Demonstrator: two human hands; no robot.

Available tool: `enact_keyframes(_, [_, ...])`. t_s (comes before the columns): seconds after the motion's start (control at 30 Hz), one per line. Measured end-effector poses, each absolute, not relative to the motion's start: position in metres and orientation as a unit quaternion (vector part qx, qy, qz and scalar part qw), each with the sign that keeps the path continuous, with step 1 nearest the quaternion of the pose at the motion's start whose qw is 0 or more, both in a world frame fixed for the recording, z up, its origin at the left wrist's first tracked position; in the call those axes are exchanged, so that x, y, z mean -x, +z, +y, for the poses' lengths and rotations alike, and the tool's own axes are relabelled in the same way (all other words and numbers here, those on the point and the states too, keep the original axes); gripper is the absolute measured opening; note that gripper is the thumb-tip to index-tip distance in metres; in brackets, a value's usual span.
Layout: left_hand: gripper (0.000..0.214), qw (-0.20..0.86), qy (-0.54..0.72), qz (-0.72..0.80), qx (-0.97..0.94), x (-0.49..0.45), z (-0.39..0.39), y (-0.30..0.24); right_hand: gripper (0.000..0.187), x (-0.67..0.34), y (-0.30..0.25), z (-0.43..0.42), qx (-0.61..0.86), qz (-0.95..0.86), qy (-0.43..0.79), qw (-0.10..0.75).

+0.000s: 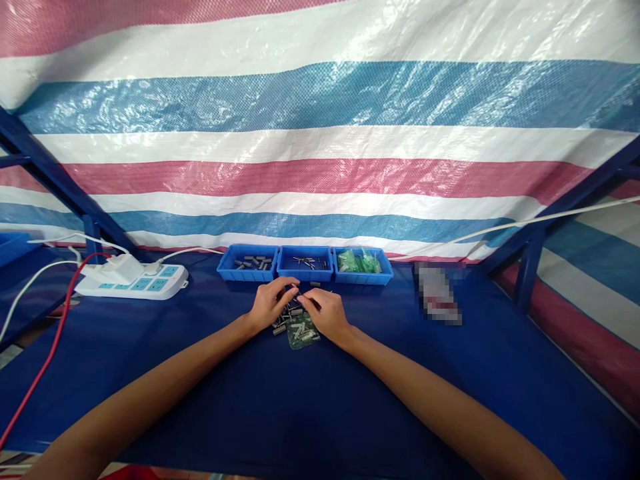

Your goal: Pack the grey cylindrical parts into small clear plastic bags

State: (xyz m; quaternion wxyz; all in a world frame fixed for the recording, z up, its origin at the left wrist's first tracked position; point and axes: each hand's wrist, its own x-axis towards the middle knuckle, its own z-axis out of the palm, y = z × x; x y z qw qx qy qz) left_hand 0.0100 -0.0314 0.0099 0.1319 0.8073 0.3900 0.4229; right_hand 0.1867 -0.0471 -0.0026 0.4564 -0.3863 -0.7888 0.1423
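Observation:
My left hand (270, 305) and my right hand (329, 312) meet over the table, fingertips pinched close together. A small metal part (295, 286) shows at the left fingertips; its exact kind is too small to tell. The right thumb and forefinger are pressed together just beside it, and what they hold is hidden. Beneath the hands lies a loose pile of short grey cylinders and thin metal pins (280, 327). A small clear bag (303, 333) with several pale pieces in or on it lies nearer to me, between the wrists.
Behind the hands stand three blue bins: one with grey cylinders (247, 275), one with thin metal pins (305, 275), one with green-and-clear packets (364, 279). A white power strip (135, 283) with cables sits left. A blurred-out object (439, 293) lies right. Blue frame posts (530, 273) flank the table.

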Motion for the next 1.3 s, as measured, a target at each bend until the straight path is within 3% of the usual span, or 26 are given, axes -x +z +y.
enact_keyframes(0.67, [0.022,0.101,0.425,0.339,-0.833,-0.009,-0.032,0.008,0.035,-0.186,-0.005,-0.046,0.399,-0.793,0.132,0.44])
enact_keyframes(1.03, [0.019,0.162,0.46,0.346,-0.802,-0.007,-0.031,0.002,0.03,-0.186,-0.002,-0.047,0.388,-0.796,0.134,0.444])
enact_keyframes(1.3, [0.02,0.138,0.457,0.341,-0.81,-0.007,-0.031,0.002,0.022,-0.186,-0.003,-0.048,0.387,-0.79,0.137,0.456])
